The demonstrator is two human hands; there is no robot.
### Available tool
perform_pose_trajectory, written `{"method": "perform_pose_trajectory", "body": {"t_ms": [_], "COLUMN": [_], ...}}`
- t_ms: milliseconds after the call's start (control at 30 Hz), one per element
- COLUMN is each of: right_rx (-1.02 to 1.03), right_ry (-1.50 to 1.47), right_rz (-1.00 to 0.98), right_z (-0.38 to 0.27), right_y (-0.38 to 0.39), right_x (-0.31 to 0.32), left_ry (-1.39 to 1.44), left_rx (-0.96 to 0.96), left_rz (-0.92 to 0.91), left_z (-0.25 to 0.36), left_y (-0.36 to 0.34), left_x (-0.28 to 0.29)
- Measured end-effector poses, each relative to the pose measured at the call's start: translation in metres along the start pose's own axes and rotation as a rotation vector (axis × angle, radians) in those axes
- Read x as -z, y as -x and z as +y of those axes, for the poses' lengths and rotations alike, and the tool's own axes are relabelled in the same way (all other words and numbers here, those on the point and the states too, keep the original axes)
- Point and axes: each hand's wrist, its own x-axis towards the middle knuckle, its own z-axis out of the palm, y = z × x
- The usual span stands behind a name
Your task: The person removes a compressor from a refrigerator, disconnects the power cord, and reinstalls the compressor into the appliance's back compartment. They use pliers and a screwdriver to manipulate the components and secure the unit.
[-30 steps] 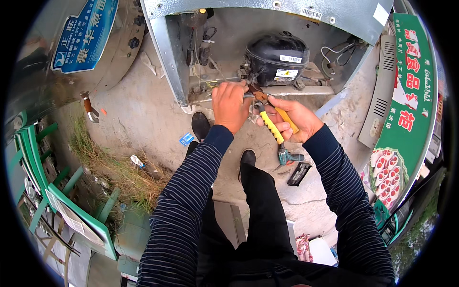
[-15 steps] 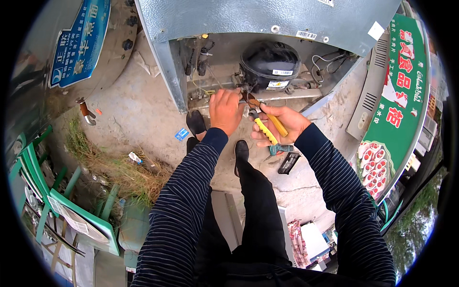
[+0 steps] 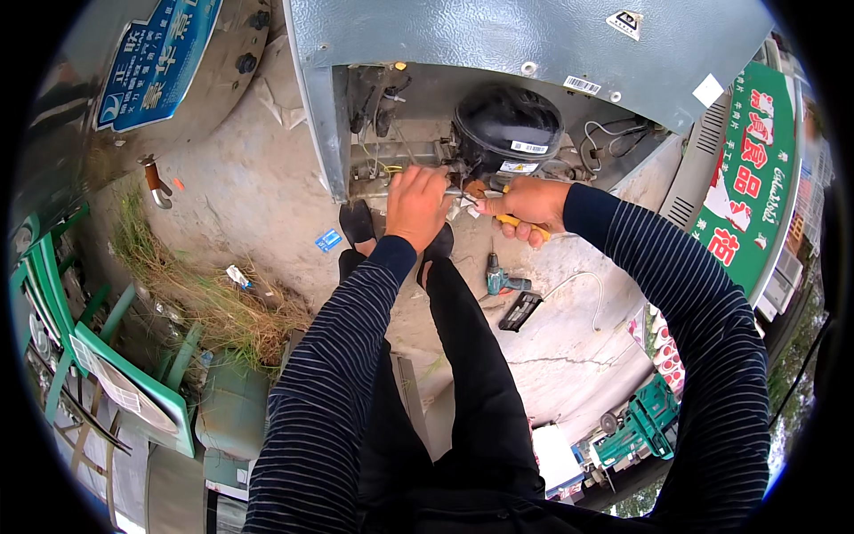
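Note:
My right hand (image 3: 531, 206) is closed around pliers with yellow handles (image 3: 510, 220); their rusty brown head (image 3: 476, 189) points left, at the pipework below a black compressor (image 3: 507, 129). Whether a second tool is also in that palm is hidden by the fingers. Just left of the pliers' head, my left hand (image 3: 416, 206) has its fingers curled down at the compressor's metal base, back of the hand up. What those fingers grip is covered. The compressor sits inside the open bottom of a grey metal cabinet (image 3: 427, 36).
A teal cordless drill (image 3: 505, 278) and a black slotted plastic piece (image 3: 520, 311) lie on the concrete below my right hand. Loose tubing (image 3: 609, 133) is right of the compressor. A green sign panel (image 3: 752, 178) stands right; dry grass (image 3: 213, 294) and a green frame (image 3: 133, 392) are left.
My right hand has turned from palm-up with two yellow-handled tools showing to knuckles-up around the pliers, its elbow swung outward. My left hand stays at the same place. The view has shifted slightly.

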Motion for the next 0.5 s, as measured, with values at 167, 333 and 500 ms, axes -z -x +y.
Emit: {"method": "perform_pose_trajectory", "body": {"t_ms": [167, 333, 500], "right_rx": [0.011, 0.402, 0.165], "right_ry": [0.344, 1.067, 0.638], "right_rz": [0.138, 0.614, 0.417], "right_z": [-0.018, 0.002, 0.003], "right_y": [0.011, 0.008, 0.043], "right_x": [-0.001, -0.016, -0.028], "left_ry": [0.041, 0.092, 0.099], "left_rx": [-0.04, -0.022, -0.002], "left_rz": [0.008, 0.007, -0.045], "left_z": [-0.002, 0.003, 0.002], "left_y": [0.005, 0.004, 0.006], "left_x": [0.001, 0.004, 0.012]}}
